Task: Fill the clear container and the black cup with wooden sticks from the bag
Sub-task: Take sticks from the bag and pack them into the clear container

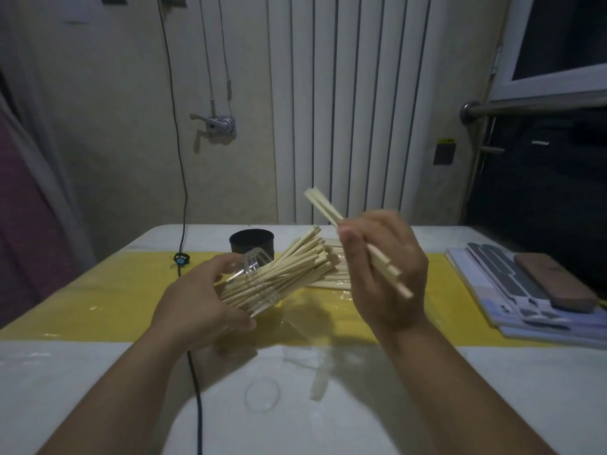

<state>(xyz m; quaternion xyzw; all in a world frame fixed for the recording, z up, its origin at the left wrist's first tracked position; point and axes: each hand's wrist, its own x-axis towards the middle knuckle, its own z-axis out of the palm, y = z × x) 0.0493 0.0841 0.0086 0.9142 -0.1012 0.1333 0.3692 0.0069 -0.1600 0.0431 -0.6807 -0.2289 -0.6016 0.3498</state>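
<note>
Left hand: your left hand [203,300] is wrapped round the base end of the clear plastic container [259,284]. It's holding it tipped over just above the table [82,372] and the yellow mat [115,300].
Right hand: your right hand [384,267] is pinching a few pale wooden sticks [325,205], up in the air at 3 o'clock of the container and not touching it.
Where the stuff is: the container is already packed with a fat bundle of wooden sticks [295,264]. The round black cup [251,246] stands upright at 12 o'clock of it; can't tell if anything's inside. More loose sticks [328,284] lie flat at 2 o'clock, on what looks like the clear bag [343,298].
What could go wrong: honestly the tilt is my worry. Tip it any further, or bump the bundle while poking new ones in, and the whole lot could slide out the mouth. It looks nearly full too, so forcing more in might jam them or pop a few loose. The sticks you're holding poke out both sides of your fist, so the lower ends could snag the bundle.
Which way it points: the container's long axis runs from 8 o'clock (base, in your palm) to 2 o'clock (mouth), with the bundle tips fanning toward 2. The sticks in your right hand run 11 to 5.
</note>
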